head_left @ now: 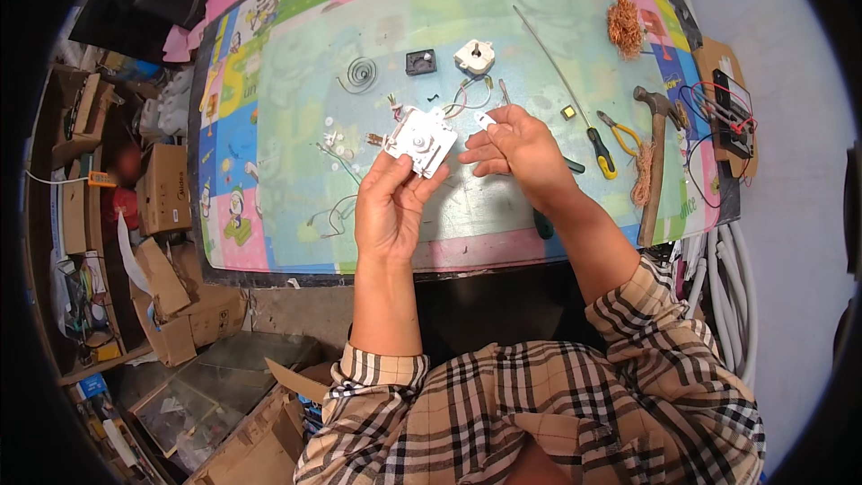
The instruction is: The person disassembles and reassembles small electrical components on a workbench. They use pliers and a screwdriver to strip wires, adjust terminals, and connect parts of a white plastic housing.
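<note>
My left hand (390,208) grips a flat white plastic housing (420,140) from its near side, above the table. Thin coloured wires (393,108) stick out at the housing's far left corner. To its right, my right hand (523,154) pinches a small white plastic piece (486,120) between thumb and forefinger, apart from the housing. Beyond the hands lie a coiled flat spring (361,74), a small black square case (420,61) and a white round-bodied timer unit (474,57) with wires. Small white parts (333,140) are scattered left of the housing.
On the table's right lie a long screwdriver (600,153), pliers (620,129), a hammer (657,162) and a copper wire bundle (624,25). A multimeter (734,112) with leads sits at the right edge. Cardboard boxes (168,189) stand at the left; grey pipes (732,296) lean at the right.
</note>
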Demonstrator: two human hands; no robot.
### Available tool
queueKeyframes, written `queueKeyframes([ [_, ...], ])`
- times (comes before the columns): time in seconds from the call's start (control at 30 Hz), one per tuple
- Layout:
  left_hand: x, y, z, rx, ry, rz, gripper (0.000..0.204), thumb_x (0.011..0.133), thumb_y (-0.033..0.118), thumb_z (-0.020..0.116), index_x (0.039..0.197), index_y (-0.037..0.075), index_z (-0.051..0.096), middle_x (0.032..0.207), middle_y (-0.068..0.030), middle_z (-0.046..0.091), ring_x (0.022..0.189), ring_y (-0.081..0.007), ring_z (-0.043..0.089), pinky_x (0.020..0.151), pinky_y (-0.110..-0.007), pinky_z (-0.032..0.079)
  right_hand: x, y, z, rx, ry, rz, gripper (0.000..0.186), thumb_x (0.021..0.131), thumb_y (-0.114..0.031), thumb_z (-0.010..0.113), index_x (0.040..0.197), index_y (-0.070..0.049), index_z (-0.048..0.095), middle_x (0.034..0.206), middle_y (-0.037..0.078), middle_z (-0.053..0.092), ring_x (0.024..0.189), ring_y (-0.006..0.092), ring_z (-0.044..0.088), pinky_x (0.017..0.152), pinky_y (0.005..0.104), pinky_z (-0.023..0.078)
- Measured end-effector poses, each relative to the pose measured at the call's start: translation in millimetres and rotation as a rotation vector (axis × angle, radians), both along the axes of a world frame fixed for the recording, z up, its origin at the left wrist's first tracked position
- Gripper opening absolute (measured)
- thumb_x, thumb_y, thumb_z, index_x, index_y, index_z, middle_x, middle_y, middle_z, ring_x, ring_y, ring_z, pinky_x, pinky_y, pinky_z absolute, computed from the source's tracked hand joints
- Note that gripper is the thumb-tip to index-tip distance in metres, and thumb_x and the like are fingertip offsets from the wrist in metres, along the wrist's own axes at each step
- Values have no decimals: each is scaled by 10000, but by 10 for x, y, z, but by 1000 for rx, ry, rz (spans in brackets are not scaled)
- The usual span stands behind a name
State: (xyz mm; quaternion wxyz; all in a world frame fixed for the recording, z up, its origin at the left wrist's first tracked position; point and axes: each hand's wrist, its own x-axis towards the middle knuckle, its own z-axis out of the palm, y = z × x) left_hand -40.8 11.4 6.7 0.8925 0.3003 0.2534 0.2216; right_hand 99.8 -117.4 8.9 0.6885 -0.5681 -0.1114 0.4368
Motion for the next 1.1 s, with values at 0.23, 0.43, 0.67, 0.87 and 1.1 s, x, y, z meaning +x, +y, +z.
queueKeyframes([
  [0.23,39,-60,41,49,65,24,316,917,24,512,1210,-95,508,1107,-186,627,958,-251,662,818,-383,602,-8,0,-17,59,4,17,331,988,-90,389,1270,81,364,1039,215,606,934,264,658,766,317,539],
  [0.43,35,-61,47,89,117,28,307,915,30,520,1198,-89,516,1108,-178,631,949,-232,663,813,-366,598,1,0,-53,-1,-163,-2,292,953,-74,453,1195,88,431,1024,200,611,887,235,674,697,309,535],
  [0.67,77,-126,9,208,191,9,321,909,35,521,1210,-78,508,1108,-161,626,972,-228,654,837,-359,591,-27,25,-166,11,-298,-101,221,884,-85,615,1075,25,630,878,61,662,736,96,611,643,230,464],
  [0.87,97,-180,25,226,219,-9,340,906,26,519,1227,-79,486,1117,-162,619,977,-226,649,857,-364,580,-118,44,-60,28,-215,-78,223,868,-61,633,1079,11,624,816,30,645,731,72,583,656,214,451],
  [1.1,106,-181,26,184,179,-16,321,912,19,523,1218,-71,493,1073,-151,640,951,-194,653,848,-335,576,-117,45,-120,88,-240,-70,187,861,-34,619,1038,22,595,791,46,641,725,76,587,654,220,459],
])
